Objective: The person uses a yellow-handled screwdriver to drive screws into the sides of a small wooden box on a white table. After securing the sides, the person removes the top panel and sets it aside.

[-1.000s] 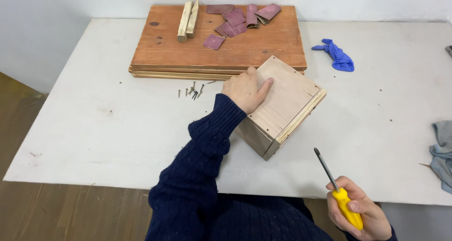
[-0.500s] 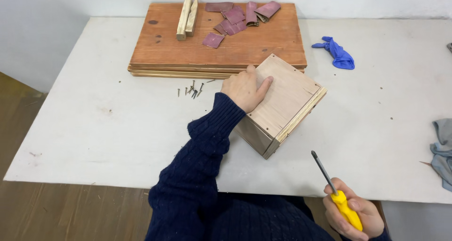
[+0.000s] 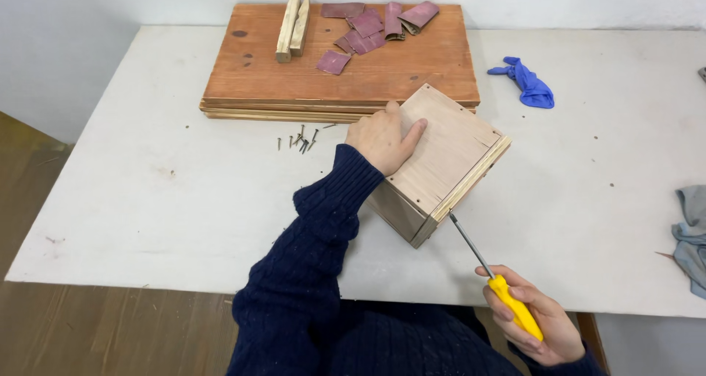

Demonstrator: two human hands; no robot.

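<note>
Hands are busy with a wooden box (image 3: 441, 163) that sits on the white desk (image 3: 147, 199). Every place here is told from that box.

The left hand (image 3: 384, 137) lies on top of the box, near its far left corner. The palm is down and the fingers (image 3: 412, 132) are spread flat on the wood. It presses on the box but does not wrap around it. A dark blue knitted sleeve (image 3: 316, 244) runs from this hand back toward the person.

The right hand (image 3: 533, 324) is in front of the box and a bit to the right, at the near edge of the desk. It is closed around the yellow handle of a screwdriver (image 3: 493, 273). The thin metal shaft points up at the box, and its tip is right at the near edge of the box's side.

Behind the box lies a big flat wooden board (image 3: 346, 82), and the far corner of the box is just beside it. On the board are two small wood blocks (image 3: 292, 29) and some reddish sandpaper pieces (image 3: 375, 24).

To the left of the box, near the board's edge, a little bunch of screws (image 3: 300, 139) lies on the desk.

Behind the box and to the right is a crumpled blue glove (image 3: 528, 83). Far to the right, at the desk's edge, is a grey cloth (image 3: 691, 233).
</note>
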